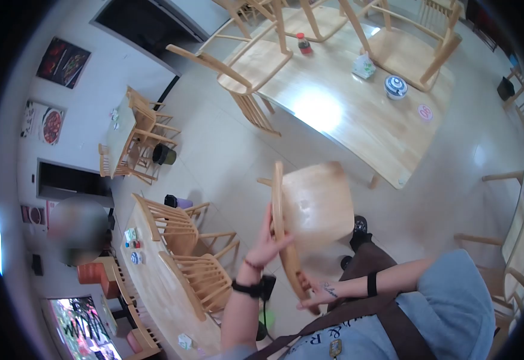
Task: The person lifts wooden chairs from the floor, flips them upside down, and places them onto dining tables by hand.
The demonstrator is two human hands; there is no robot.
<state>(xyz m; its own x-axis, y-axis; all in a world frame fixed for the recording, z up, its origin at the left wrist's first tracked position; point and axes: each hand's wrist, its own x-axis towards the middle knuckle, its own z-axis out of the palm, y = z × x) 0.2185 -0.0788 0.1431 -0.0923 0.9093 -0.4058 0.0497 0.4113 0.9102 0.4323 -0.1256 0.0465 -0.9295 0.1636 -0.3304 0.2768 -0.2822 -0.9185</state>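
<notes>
In the head view, both hands are closed on the back rail [277, 198] of one wooden chair [323, 201], set apart along its length. The rail's long axis runs from far to near, its near end slanting right; the seat lies to its right, beyond the hands, with the bench [388, 150] farther off. The left hand [265, 246], nearer the seat, grips mid-rail from the left, forearm pointing far; the right hand [317, 294] wraps near the near end, forearm reaching in from the right
</notes>
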